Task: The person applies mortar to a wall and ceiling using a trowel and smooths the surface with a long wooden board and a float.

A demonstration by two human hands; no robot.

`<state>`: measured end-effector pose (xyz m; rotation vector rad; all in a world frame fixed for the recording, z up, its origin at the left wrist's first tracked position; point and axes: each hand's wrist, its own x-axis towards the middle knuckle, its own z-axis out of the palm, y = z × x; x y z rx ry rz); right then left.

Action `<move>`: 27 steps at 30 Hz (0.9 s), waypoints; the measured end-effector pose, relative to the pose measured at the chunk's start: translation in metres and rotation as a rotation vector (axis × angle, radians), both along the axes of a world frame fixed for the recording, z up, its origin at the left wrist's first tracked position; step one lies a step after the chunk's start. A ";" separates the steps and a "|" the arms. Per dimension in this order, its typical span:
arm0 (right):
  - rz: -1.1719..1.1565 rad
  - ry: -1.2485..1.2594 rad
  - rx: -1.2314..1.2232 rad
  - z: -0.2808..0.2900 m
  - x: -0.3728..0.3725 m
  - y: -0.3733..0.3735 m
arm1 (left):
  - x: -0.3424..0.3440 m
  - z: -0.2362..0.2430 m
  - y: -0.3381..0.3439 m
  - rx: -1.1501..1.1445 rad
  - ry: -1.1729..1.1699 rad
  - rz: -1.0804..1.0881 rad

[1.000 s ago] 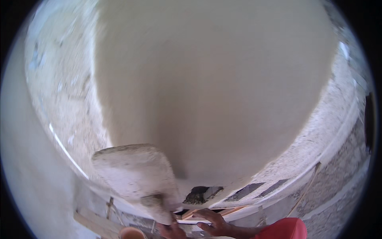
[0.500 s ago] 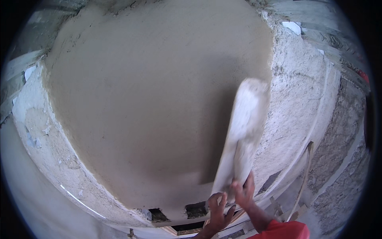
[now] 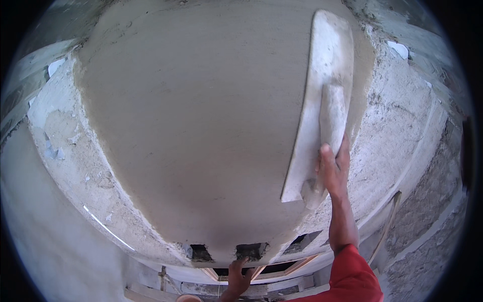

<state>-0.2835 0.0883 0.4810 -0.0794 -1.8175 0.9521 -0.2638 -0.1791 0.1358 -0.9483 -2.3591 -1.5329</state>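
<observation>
My right hand (image 3: 334,166) is wrapped round the handle of a long, pale plastering float (image 3: 329,50). The float stands almost upright, its blade flat against or very close to a wet grey plaster patch (image 3: 201,116), along the patch's right side. Lower down, my left hand (image 3: 238,278) holds nothing; its fingers are apart and reach up just under a dark square hole (image 3: 251,251) in the wall. Whether its fingertips touch the hole's edge is hard to tell.
Rough whitish wall borders the patch on the left (image 3: 95,166) and right (image 3: 397,131). Another square hole (image 3: 201,253) and a slanted one (image 3: 301,241) sit along the bottom. Below are wooden frames (image 3: 274,269). A thin pole (image 3: 387,229) leans at the right.
The float has risen along the wall with my right hand and now shows more sharply. My left hand has come away from it, down and to the left.
</observation>
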 end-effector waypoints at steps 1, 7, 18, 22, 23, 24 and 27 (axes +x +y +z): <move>-0.070 0.007 0.018 0.005 -0.005 -0.007 | -0.001 0.000 0.001 0.009 -0.023 -0.013; 0.093 -0.194 0.317 -0.104 -0.004 -0.016 | 0.000 -0.007 -0.007 0.056 -0.161 -0.128; -0.015 -0.226 0.148 -0.020 -0.030 -0.068 | 0.000 -0.023 -0.087 -0.099 -0.363 -0.020; 0.129 -0.343 0.568 -0.069 -0.053 -0.098 | 0.004 -0.018 -0.070 -0.013 -0.467 -0.080; 0.184 -0.337 0.640 -0.095 -0.051 -0.096 | 0.006 -0.014 -0.070 -0.059 -0.482 -0.106; 0.208 -0.353 0.652 -0.123 -0.045 -0.086 | 0.011 -0.023 -0.074 -0.054 -0.487 -0.104; 0.209 -0.495 0.499 -0.182 -0.011 -0.039 | 0.020 -0.048 -0.105 0.108 -0.475 -0.123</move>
